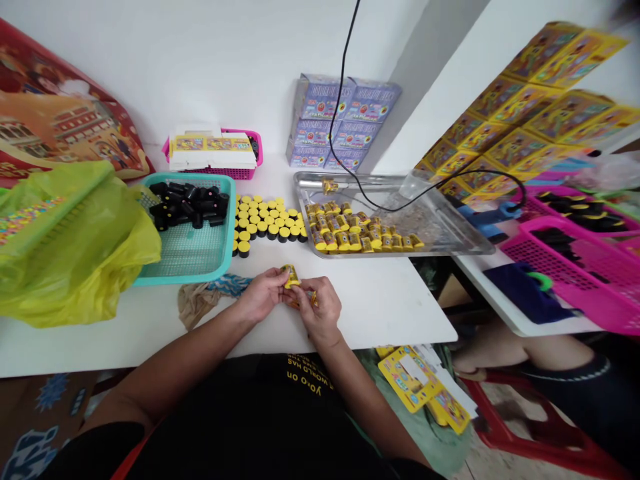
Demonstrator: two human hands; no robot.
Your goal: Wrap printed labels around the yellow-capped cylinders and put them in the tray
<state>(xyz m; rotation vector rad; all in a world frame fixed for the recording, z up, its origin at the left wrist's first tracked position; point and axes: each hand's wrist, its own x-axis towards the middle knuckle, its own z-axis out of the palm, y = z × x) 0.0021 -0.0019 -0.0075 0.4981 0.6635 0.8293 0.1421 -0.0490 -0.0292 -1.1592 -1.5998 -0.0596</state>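
Above the front of the white table, my left hand [264, 293] pinches a small canister in a yellow printed wrapper [291, 275]. My right hand [323, 308] is closed beside it, its thumb close to the canister's lower end. Yellow-orange printed wrappers [313, 299] peek out between the right fingers; how many is hidden. Beyond the hands stand rows of black canisters with yellow lids [263, 228]. To their right, a metal tray [450, 243] bears several wrapped yellow canisters [342, 240].
A teal basket [185, 275] of black canisters [187, 203] and a yellow plastic bag [115, 260] lie left. Purple boxes [327, 123] stand behind; yellow boxes [530, 100] are stacked right. A black cable [345, 60] hangs over the tray. Another person's leg [545, 353] is at right.
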